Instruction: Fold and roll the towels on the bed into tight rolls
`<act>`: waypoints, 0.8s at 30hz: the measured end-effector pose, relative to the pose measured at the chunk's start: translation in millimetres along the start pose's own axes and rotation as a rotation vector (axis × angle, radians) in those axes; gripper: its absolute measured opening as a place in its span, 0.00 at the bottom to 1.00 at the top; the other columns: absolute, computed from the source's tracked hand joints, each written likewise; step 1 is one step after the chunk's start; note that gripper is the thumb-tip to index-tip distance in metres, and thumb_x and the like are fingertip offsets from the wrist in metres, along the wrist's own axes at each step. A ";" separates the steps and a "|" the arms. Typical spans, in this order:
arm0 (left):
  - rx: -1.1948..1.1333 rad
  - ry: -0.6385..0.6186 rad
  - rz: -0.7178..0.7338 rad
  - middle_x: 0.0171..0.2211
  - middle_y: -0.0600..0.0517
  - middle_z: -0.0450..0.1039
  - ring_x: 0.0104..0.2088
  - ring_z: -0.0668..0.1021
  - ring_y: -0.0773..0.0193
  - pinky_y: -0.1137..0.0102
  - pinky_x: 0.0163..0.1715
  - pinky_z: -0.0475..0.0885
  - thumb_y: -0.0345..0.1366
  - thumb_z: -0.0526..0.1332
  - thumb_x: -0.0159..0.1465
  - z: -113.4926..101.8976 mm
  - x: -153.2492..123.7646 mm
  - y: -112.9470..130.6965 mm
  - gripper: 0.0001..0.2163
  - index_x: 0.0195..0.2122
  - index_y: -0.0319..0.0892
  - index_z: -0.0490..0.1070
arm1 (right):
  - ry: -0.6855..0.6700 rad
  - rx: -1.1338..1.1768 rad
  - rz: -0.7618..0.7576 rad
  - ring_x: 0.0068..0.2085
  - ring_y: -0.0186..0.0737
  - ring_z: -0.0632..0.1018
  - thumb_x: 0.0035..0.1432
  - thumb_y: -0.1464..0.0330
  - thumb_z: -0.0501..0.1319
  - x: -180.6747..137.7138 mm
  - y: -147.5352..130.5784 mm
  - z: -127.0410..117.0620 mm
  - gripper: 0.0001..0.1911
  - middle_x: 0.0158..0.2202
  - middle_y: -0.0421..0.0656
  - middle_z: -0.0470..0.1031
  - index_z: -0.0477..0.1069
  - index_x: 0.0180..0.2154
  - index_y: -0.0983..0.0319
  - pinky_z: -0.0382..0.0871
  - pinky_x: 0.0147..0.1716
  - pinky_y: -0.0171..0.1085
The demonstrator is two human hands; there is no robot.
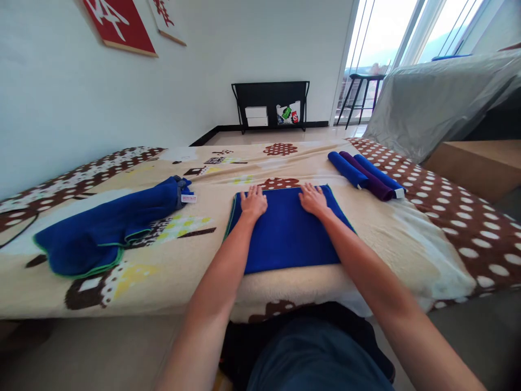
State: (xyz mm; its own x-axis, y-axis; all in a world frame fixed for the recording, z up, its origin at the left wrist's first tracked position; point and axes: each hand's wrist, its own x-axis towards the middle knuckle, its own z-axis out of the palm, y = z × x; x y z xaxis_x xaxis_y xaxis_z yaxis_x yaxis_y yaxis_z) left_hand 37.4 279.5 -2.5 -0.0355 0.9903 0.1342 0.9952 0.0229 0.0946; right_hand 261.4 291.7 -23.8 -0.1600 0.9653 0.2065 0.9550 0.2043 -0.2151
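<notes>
A blue towel with green edging lies folded into a rectangle on the bed in front of me. Flat on its far left part rests my left hand, fingers stretched out. My right hand lies open near the towel's far right corner, palm down. To the left, more blue cloth with green edging lies in a loose, crumpled heap, with a white tag at its far end. On the right are two blue rolls and a purple roll side by side.
A patterned cream blanket with brown polka-dot borders covers the bed. Beyond it stands a black rack holding white boxes. At right are a plastic-draped piece of furniture, a cardboard box and a dark stool.
</notes>
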 end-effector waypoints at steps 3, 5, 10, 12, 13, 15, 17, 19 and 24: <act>-0.036 -0.068 0.147 0.73 0.52 0.48 0.72 0.52 0.63 0.60 0.70 0.50 0.40 0.43 0.71 9.1 0.0 35.1 0.27 0.71 0.43 0.51 | -0.030 0.046 -0.146 0.70 0.44 0.58 0.72 0.61 0.49 2.6 -38.6 13.0 0.25 0.71 0.47 0.54 0.58 0.67 0.58 0.50 0.68 0.48; -0.051 -0.088 0.182 0.73 0.53 0.47 0.72 0.51 0.65 0.60 0.70 0.49 0.41 0.40 0.72 15.8 -1.1 45.1 0.27 0.72 0.44 0.50 | -0.041 0.066 -0.179 0.67 0.48 0.62 0.70 0.58 0.54 3.6 -47.0 18.0 0.25 0.69 0.48 0.58 0.62 0.65 0.57 0.53 0.67 0.54; -0.062 -0.093 0.095 0.74 0.52 0.42 0.73 0.48 0.60 0.51 0.70 0.44 0.52 0.37 0.71 17.2 -1.2 5.7 0.31 0.72 0.46 0.49 | -0.071 0.060 -0.061 0.71 0.46 0.54 0.73 0.54 0.44 2.5 1.5 8.0 0.29 0.72 0.47 0.52 0.56 0.68 0.59 0.45 0.69 0.51; -0.056 -0.092 0.033 0.74 0.51 0.42 0.73 0.48 0.58 0.49 0.70 0.44 0.53 0.37 0.71 12.9 -0.8 -23.4 0.32 0.72 0.45 0.49 | -0.088 0.048 0.009 0.72 0.45 0.52 0.72 0.53 0.41 0.4 32.0 0.1 0.32 0.72 0.48 0.50 0.55 0.69 0.60 0.43 0.69 0.51; -0.052 -0.089 0.002 0.74 0.50 0.43 0.73 0.49 0.58 0.48 0.70 0.44 0.53 0.37 0.70 10.8 -0.9 -36.9 0.32 0.72 0.45 0.49 | -0.095 0.042 0.039 0.72 0.45 0.51 0.72 0.52 0.41 -0.9 45.6 -3.3 0.32 0.72 0.48 0.50 0.54 0.69 0.61 0.43 0.70 0.51; -0.045 -0.081 -0.047 0.73 0.50 0.43 0.73 0.49 0.57 0.48 0.70 0.45 0.53 0.37 0.70 7.6 -1.7 -58.1 0.32 0.72 0.45 0.48 | -0.105 0.034 0.083 0.73 0.44 0.50 0.72 0.52 0.40 -3.5 66.7 -8.0 0.33 0.73 0.48 0.49 0.54 0.70 0.61 0.42 0.70 0.51; -0.038 -0.073 -0.075 0.73 0.50 0.43 0.73 0.49 0.57 0.48 0.70 0.45 0.53 0.37 0.70 6.6 -2.8 -69.7 0.32 0.72 0.46 0.49 | -0.110 0.030 0.112 0.73 0.43 0.49 0.72 0.52 0.40 -5.5 78.5 -9.6 0.33 0.73 0.47 0.47 0.52 0.70 0.61 0.41 0.70 0.51; -0.033 -0.068 -0.083 0.73 0.50 0.43 0.73 0.49 0.57 0.48 0.70 0.46 0.53 0.38 0.70 7.1 -3.4 -73.4 0.32 0.72 0.45 0.49 | -0.113 0.026 0.131 0.73 0.42 0.48 0.72 0.52 0.40 -6.4 82.8 -9.1 0.33 0.73 0.47 0.47 0.51 0.70 0.61 0.41 0.70 0.51; -0.024 -0.059 -0.078 0.73 0.48 0.45 0.73 0.50 0.57 0.48 0.69 0.46 0.54 0.37 0.70 8.6 -3.2 -71.5 0.32 0.72 0.45 0.49 | -0.118 0.019 0.146 0.73 0.42 0.49 0.71 0.51 0.39 -4.6 82.8 -5.6 0.34 0.73 0.48 0.47 0.51 0.70 0.61 0.41 0.70 0.51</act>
State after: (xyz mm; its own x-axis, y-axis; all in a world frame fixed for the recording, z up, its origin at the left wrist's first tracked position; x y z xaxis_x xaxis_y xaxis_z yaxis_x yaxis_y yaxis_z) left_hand -32.9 275.9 -18.2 -0.1071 0.9919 0.0676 0.9871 0.0979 0.1266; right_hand 342.7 303.3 -37.2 -0.0494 0.9971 0.0585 0.9655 0.0627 -0.2529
